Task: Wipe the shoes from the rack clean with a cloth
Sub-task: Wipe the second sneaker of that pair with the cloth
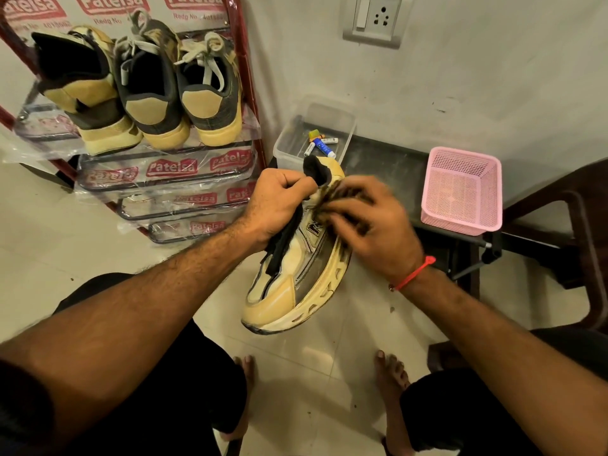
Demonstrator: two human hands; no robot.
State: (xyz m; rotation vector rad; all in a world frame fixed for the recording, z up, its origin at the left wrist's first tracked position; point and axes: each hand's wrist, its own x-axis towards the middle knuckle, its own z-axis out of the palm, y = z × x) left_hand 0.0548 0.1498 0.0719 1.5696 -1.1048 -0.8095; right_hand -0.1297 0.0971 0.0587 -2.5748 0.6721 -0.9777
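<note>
Two hands on one tan shoe, held in the air over the floor, between the knees.

Left hand grips the shoe at its collar, fingers curled into the opening, toe pointing down toward the person. Right hand, blurred, lies on the shoe's side with a mottled cloth under the fingers; whether the fingers are curled round the cloth or pressing it flat, cannot tell. Red thread on the right wrist. Three more shoes stand heels out on the top shelf of the rack, left of the held shoe. Behind the hands, a dark bench carries a clear tub with small tubes inside and a pink basket. Wall socket above.
</note>
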